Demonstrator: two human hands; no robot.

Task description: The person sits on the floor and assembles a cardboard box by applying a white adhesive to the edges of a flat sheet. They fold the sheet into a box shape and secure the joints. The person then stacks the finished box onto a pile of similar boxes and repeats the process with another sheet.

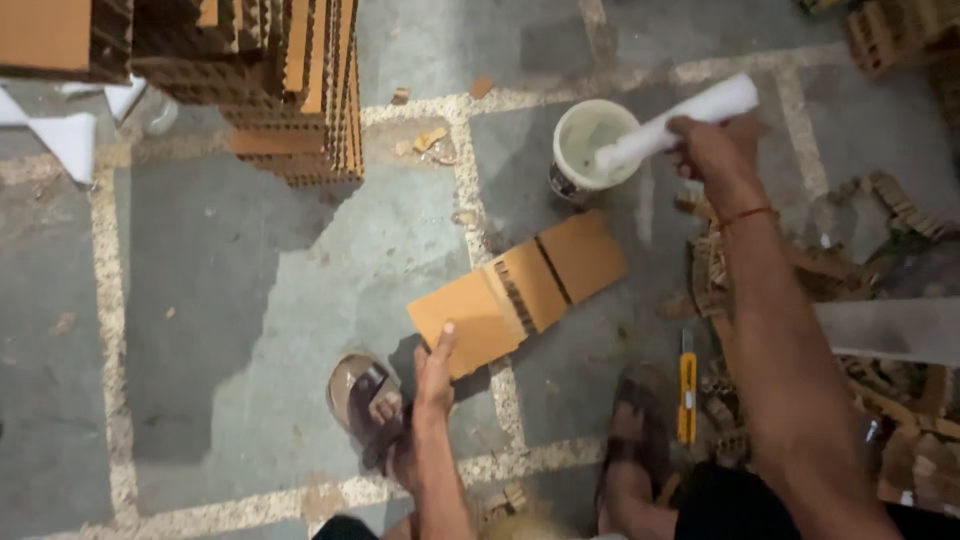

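My left hand (pixel 433 372) grips the near edge of a flat brown honeycomb cardboard piece (pixel 520 290) with cut slots, which lies tilted on the grey floor. My right hand (pixel 712 148) is raised to the right and holds a white roller-like tool (pixel 678 124) whose tip points into a white bucket (pixel 592 145). The bucket stands just beyond the cardboard piece.
A tall stack of honeycomb cardboard blocks (pixel 290 90) stands at the upper left. A yellow utility knife (pixel 687 385) lies on the floor by my right foot. Cardboard scraps (pixel 880 290) pile up on the right. My sandalled left foot (pixel 368 402) is beneath my left hand.
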